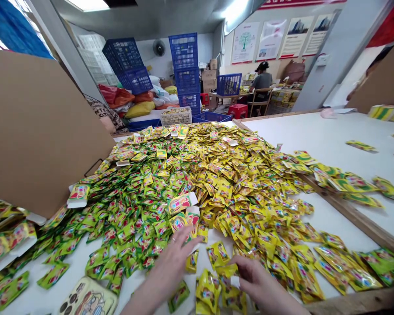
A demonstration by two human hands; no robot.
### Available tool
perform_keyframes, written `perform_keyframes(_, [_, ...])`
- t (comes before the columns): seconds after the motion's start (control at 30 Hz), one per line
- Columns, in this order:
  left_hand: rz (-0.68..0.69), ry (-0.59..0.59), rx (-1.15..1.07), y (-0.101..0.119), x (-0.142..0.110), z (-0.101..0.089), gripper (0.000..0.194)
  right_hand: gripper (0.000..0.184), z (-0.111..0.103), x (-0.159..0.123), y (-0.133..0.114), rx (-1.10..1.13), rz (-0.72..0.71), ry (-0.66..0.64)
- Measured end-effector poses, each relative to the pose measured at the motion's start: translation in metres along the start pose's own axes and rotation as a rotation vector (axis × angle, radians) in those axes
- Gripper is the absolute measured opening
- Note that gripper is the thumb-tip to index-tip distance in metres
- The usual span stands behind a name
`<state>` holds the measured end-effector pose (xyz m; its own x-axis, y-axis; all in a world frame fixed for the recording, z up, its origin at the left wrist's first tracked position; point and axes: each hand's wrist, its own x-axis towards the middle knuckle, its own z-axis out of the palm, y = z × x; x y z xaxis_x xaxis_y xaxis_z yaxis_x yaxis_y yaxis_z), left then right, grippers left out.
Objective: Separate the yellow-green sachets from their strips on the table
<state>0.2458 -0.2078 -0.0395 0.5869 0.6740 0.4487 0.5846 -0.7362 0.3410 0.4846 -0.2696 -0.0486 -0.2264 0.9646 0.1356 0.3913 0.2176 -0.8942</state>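
Note:
My left hand (172,258) reaches forward with its fingers spread, the fingertips at a small printed carton (179,222) that lies on the heap. Another printed carton (180,204) rests just beyond it. My right hand (254,278) is over loose yellow packets (231,291), its thumb and forefinger bent but apart. Something white shows at the right thumb tip; I cannot make out what it is. Between and in front of my hands lie more yellow sachets (207,288). Green sachets (128,218) are heaped on the left, yellow ones (243,192) on the right.
A phone in a patterned case (88,299) lies at the near left. Brown cardboard (42,131) stands at the left. A wooden strip (351,214) divides the white table (335,131). Blue crates (185,65) are stacked behind, and a person (262,78) sits farther back.

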Motion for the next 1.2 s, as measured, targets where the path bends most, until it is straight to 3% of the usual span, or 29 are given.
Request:
perform_keyframes(0.07, [0.088,-0.026,0.243,-0.02,0.013,-0.017,0.074,0.023,-0.003,0.001,0.002,-0.054,-0.012,0.083])
perform_keyframes(0.17, [0.174,-0.198,0.415,-0.039,0.037,-0.028,0.068,0.03,-0.006,0.003,0.006,-0.023,0.007,0.131])
perform_keyframes(0.23, [0.151,-0.261,0.462,-0.043,0.05,-0.029,0.057,0.032,-0.007,0.004,0.009,0.015,0.021,0.145])
perform_keyframes(0.3, [0.103,-0.267,0.487,-0.044,0.055,-0.028,0.059,0.031,-0.008,0.003,0.013,0.046,0.018,0.165])
perform_keyframes(0.4, [0.038,-0.273,0.488,-0.048,0.05,-0.029,0.081,0.027,-0.012,-0.001,0.017,0.127,0.008,0.208])
perform_keyframes(0.47, [-0.004,-0.273,0.467,-0.052,0.042,-0.03,0.085,0.026,-0.014,-0.004,0.017,0.175,0.012,0.228])
perform_keyframes(0.7, [-0.128,-0.194,0.395,-0.046,0.02,-0.012,0.08,0.026,-0.01,0.003,0.012,0.155,-0.019,0.22])
perform_keyframes(0.8, [-0.117,-0.137,0.354,-0.036,0.014,-0.01,0.056,0.03,-0.005,0.007,0.013,0.186,0.006,0.23])
perform_keyframes(0.87, [-0.125,-0.078,0.247,-0.028,0.009,-0.013,0.031,0.032,-0.002,0.007,0.009,0.243,0.004,0.242])
perform_keyframes(0.93, [-0.181,-0.041,-0.009,-0.018,0.005,-0.017,0.02,0.031,0.001,0.007,-0.001,0.305,-0.027,0.242])
perform_keyframes(1.0, [-0.257,-0.066,-0.407,-0.007,0.002,-0.017,0.028,0.028,0.005,0.008,-0.017,0.367,-0.075,0.216])
perform_keyframes(1.1, [-0.291,-0.208,-0.992,0.011,-0.002,-0.007,0.047,0.024,0.011,0.014,-0.044,0.421,-0.19,0.202])
perform_keyframes(1.2, [-0.325,-0.27,-1.271,0.024,-0.004,0.011,0.055,0.013,0.013,0.023,-0.061,0.258,-0.347,0.208])
